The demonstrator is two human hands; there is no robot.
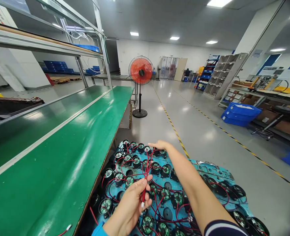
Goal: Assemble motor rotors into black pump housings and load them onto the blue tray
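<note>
My left hand (131,205) pinches a bundle of thin red wires (147,170) that rise from small round black motors with green boards. Those motors (125,160) sit in several rows in a light blue moulded tray (209,170) below me. My right hand (159,145) stretches forward over the tray's far edge, palm down, fingers resting on the farthest motors (145,149). Whether it grips one cannot be made out. A dark striped sleeve (223,227) covers my right upper arm.
A long green workbench (68,147) runs along the left, with a metal shelf frame (49,46) above it. One loose red wire with a white plug (65,228) lies on the bench edge. A red pedestal fan (141,70) stands ahead. Blue crates (238,113) and racks line the right.
</note>
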